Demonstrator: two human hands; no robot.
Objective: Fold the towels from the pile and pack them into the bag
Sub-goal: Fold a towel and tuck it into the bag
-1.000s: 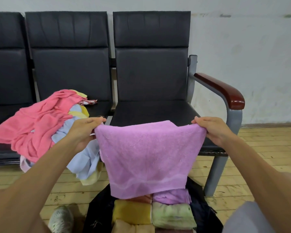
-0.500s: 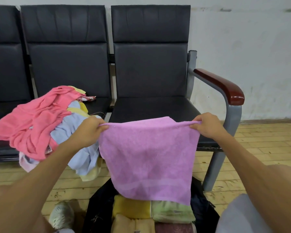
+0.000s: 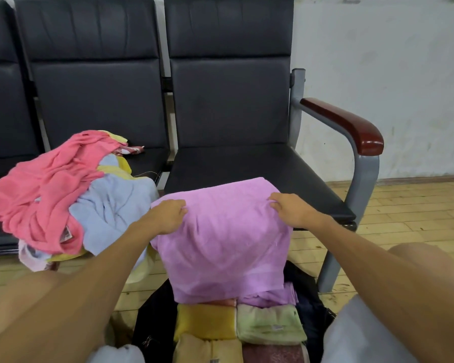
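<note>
Purple towel [image 3: 226,244] pinched by left hand [image 3: 168,216], right hand [image 3: 291,209]

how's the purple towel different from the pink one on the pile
The purple towel is spread smooth over the seat edge; the pink towel lies crumpled. The left hand and right hand grip the purple towel; no hand touches the pink towel. Both look like terry cloth.
</note>
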